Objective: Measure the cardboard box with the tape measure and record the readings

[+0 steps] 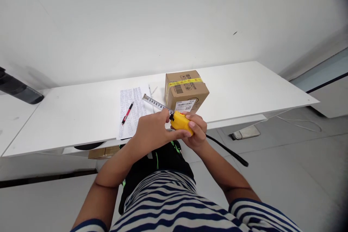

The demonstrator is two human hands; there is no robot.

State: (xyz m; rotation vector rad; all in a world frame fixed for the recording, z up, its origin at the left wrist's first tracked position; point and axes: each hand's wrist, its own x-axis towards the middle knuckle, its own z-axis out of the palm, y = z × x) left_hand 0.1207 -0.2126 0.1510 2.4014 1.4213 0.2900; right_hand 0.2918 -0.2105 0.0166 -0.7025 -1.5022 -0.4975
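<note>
A yellow tape measure (180, 122) is held between my two hands over the front edge of the table, with a length of its numbered metal blade pulled out toward the upper left. My right hand (199, 132) wraps round the case from the right side. My left hand (152, 129) is closed on the tape measure from the left, its thumb against the case and its fingers by the blade's mouth. A black strap (228, 149) hangs from the case to the right. Just behind the tape measure sits a taped cardboard box (186, 90) bearing a white label.
Handwritten paper sheets (130, 98) lie left of the box, with a red and black pen (127, 113) on top. The white table (244, 90) runs along a wall. A dark cylindrical object (24, 88) is at far left, and cardboard (104, 152) shows below the table.
</note>
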